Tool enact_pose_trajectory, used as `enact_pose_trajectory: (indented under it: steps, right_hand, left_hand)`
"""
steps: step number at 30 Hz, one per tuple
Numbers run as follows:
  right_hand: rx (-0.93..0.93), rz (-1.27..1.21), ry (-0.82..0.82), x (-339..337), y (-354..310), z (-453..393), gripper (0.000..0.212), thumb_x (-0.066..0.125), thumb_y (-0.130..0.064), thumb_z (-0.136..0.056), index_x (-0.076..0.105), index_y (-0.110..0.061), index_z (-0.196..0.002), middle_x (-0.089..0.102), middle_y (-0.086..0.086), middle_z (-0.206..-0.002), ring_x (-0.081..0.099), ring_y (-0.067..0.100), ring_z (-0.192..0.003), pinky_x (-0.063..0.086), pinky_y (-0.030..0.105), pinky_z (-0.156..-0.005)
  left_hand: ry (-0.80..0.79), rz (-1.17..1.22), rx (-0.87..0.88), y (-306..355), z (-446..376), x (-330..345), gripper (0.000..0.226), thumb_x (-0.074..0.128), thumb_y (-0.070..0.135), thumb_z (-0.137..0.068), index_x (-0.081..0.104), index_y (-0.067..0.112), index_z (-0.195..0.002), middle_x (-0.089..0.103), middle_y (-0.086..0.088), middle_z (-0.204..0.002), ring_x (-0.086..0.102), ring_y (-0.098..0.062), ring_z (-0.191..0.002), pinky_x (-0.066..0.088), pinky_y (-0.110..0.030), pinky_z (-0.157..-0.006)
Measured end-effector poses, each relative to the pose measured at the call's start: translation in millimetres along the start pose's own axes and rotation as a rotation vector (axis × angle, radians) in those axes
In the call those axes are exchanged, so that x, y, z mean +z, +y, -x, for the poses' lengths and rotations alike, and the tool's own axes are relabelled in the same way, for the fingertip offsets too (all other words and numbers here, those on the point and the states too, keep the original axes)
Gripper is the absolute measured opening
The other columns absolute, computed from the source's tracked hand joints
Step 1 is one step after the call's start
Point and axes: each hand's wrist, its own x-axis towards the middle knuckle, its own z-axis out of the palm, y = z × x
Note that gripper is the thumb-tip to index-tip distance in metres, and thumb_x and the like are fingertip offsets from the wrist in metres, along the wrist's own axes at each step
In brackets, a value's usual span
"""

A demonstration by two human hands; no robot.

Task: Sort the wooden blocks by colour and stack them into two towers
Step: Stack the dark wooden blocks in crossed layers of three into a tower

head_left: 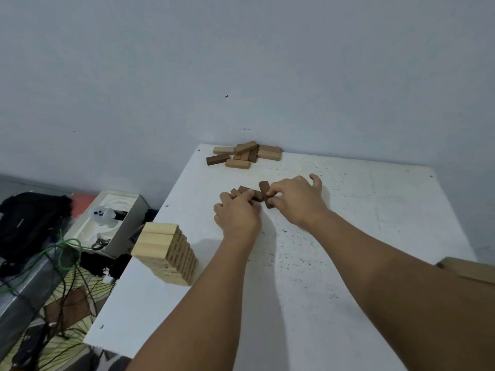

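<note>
both hands worked at a small cluster of dark brown blocks in the middle of the white table. the left hand lay with its fingers curled over the left end of that cluster, gripping the blocks there; how many sat under the fingers could not be told. the right hand pinched a dark block between thumb and fingertips, the block pointing away toward the far side and touching the right end of the cluster, while the little finger stuck up free.

at the far edge of the table, against the pale wall, lay a loose pile of blocks, light and dark mixed, some lying across others. near the left edge, well apart from the hands, stood a tall tower of light blocks, its layers neatly squared and upright.

off the table to the left, lower down, sat a black bag, an open white box with a small pale figure in it, and a tangle of green and black cables. at the right edge of the view a bit of brown cardboard showed beside the right forearm.
</note>
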Motion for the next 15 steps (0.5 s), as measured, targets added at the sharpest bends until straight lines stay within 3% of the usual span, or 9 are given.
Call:
enact_pose_trajectory:
  steps: [6, 8, 10, 15]
  right_hand:
    - [0.068, -0.018, 0.074, 4, 2, 44, 0.013, 0.057, -0.035, -0.1, 0.068, -0.035, -0.093, 0.069, -0.015, -0.092, 0.056, 0.013, -0.11, 0.004, 0.049, -0.12]
    - [0.078, -0.021, 0.093, 5, -1, 61, 0.009, 0.058, -0.032, -0.1, 0.067, -0.036, -0.1, 0.069, -0.013, -0.097, 0.057, 0.016, -0.11, 0.007, 0.049, -0.119]
    - [0.088, -0.025, 0.094, 6, -6, 81, 0.019, 0.058, -0.032, -0.1, 0.064, -0.039, -0.117, 0.069, -0.012, -0.109, 0.058, 0.018, -0.113, 0.012, 0.049, -0.117]
    - [0.146, -0.177, 0.11, 13, -17, 133, 0.024, 0.055, -0.034, -0.101, 0.07, -0.043, -0.116, 0.07, -0.015, -0.103, 0.06, 0.011, -0.106, 0.028, 0.039, -0.096]
  left_hand:
    - [-0.014, 0.026, 0.094, -11, 33, 5, 0.028, 0.056, 0.042, -0.103, 0.066, 0.047, -0.128, 0.045, -0.002, -0.131, 0.042, -0.031, -0.121, 0.034, -0.038, -0.104]
    - [-0.016, 0.031, 0.131, -15, 45, 6, 0.023, 0.056, 0.044, -0.102, 0.069, 0.048, -0.121, 0.045, 0.0, -0.126, 0.042, -0.03, -0.119, 0.035, -0.039, -0.106]
    - [-0.033, 0.05, 0.174, -23, 59, 8, 0.022, 0.056, 0.044, -0.102, 0.07, 0.047, -0.119, 0.044, 0.002, -0.121, 0.041, -0.029, -0.116, 0.037, -0.04, -0.106]
    - [-0.082, 0.038, 0.3, -44, 93, 7, 0.022, 0.055, 0.041, -0.103, 0.071, 0.043, -0.118, 0.039, 0.006, -0.109, 0.038, -0.027, -0.11, 0.034, -0.035, -0.104]
